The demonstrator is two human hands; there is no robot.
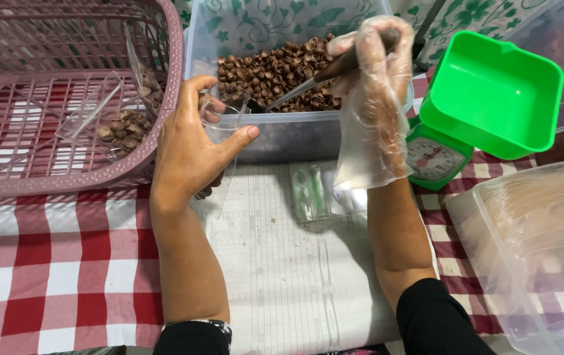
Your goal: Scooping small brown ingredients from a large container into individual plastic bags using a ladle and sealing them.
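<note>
A pale ruled mat (295, 276) lay nearest on the checked table (45, 263). Above it, the left hand (190, 148) curled around a small clear container (226, 128), while the gloved right hand (374, 72) gripped a scoop (308, 82) over a clear tub (282, 135) of brown cereal rings (275, 69). A few filled packs (124, 125) sat in the pink basket (65, 98); the tub looked well stocked, so much appeared left. A green scale (486, 98) stood at right.

Left hand (190, 148) curls half-closed, thumb out, while the gloved right hand (370, 85) is clenched, both forearms extended forward.
</note>
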